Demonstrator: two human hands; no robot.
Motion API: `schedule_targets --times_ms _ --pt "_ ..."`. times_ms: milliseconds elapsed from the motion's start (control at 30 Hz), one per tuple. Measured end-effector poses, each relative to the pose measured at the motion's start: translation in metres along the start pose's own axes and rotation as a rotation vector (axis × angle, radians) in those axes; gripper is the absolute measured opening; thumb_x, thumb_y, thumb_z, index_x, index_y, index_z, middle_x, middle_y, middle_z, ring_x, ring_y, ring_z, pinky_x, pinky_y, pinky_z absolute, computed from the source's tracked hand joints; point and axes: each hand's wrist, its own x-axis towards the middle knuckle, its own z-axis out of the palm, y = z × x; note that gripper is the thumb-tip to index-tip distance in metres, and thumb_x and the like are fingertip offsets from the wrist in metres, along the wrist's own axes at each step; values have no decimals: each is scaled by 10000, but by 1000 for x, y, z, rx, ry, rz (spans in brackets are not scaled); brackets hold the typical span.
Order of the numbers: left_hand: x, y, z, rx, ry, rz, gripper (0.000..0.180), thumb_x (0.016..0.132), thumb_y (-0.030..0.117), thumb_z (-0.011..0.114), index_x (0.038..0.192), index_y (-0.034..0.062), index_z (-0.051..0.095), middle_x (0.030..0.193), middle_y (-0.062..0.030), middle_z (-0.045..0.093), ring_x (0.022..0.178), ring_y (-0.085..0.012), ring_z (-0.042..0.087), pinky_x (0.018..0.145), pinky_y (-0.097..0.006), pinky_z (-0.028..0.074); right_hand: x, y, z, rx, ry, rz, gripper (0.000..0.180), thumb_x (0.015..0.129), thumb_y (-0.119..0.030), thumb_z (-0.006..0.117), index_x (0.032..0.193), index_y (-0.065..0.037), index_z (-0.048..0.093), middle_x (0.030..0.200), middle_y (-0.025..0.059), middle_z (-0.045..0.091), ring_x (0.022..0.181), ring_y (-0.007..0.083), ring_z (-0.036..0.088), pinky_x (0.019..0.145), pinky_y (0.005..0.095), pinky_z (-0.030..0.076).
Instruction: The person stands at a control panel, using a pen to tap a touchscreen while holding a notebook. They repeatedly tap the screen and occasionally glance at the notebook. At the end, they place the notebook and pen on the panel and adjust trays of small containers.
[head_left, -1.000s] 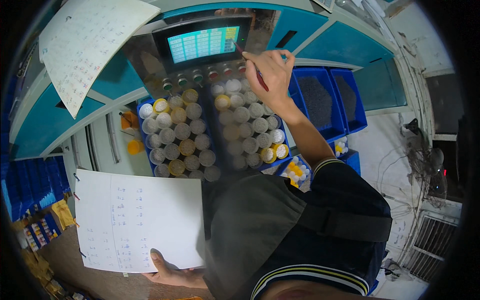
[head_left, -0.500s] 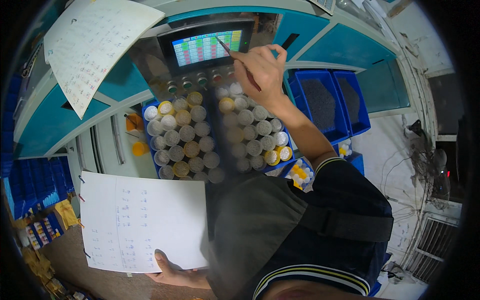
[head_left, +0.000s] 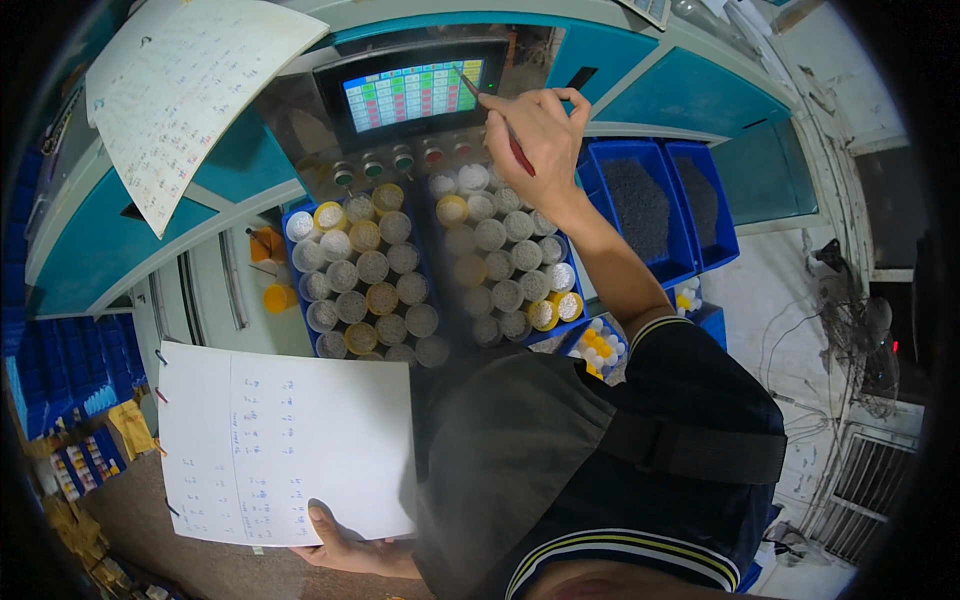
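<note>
My right hand [head_left: 538, 145] is closed round a pen [head_left: 521, 156] with a dark red barrel. The pen's thin tip reaches the upper right part of a lit touchscreen [head_left: 412, 97], which shows a coloured grid; whether it touches the glass I cannot tell. Low on the left, my left hand [head_left: 345, 548] grips the lower edge of a ring-bound notepad [head_left: 350, 430], thumb on top and fingers underneath. Blue handwriting covers the left part of its white page.
Below the screen run several round buttons [head_left: 403, 162]. Several round cups with white or yellow rims fill blue trays [head_left: 290, 213]. Blue bins of dark granules [head_left: 637, 205] stand at the right. A handwritten sheet [head_left: 190, 100] hangs at the upper left. Teal cabinet panels [head_left: 680, 95] curve behind.
My right hand has moved right with the pen, whose tip has shifted from the screen's upper middle toward its right side. My left hand and the notepad have hardly moved.
</note>
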Motion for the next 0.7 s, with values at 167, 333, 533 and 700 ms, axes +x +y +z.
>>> schedule_targets --times_ms 167,333,533,700 --pt "2 -1 0 -29 -33 36 619 864 344 813 1341 27 578 1108 -129 748 943 -202 760 837 -427 649 -5 -1 -1 27 -22 7 197 859 -33 745 1042 -68 807 783 18 702 820 180 651 954 427 341" --pt "1 -1 2 -33 -22 71 622 872 365 810 1348 36 582 1131 -109 755 983 -197 752 867 -437 635 -13 -4 5 67 -58 -50 208 846 -72 769 1052 -96 776 800 -9 711 847 176 657 935 468 377" --pt "-4 11 9 -46 12 48 639 856 373 816 1341 29 583 1123 -124 755 958 -203 759 871 -448 639 -20 -5 14 93 -96 -69 196 862 -70 780 1058 -77 769 795 -16 706 838 172 650 920 455 381" --pt "-7 15 11 -48 11 45 654 843 372 817 1338 17 577 1107 -141 754 917 -201 767 862 -446 639 -24 -6 16 92 -116 -64 191 861 -67 782 1052 -74 770 799 -13 704 824 176 642 920 460 382"
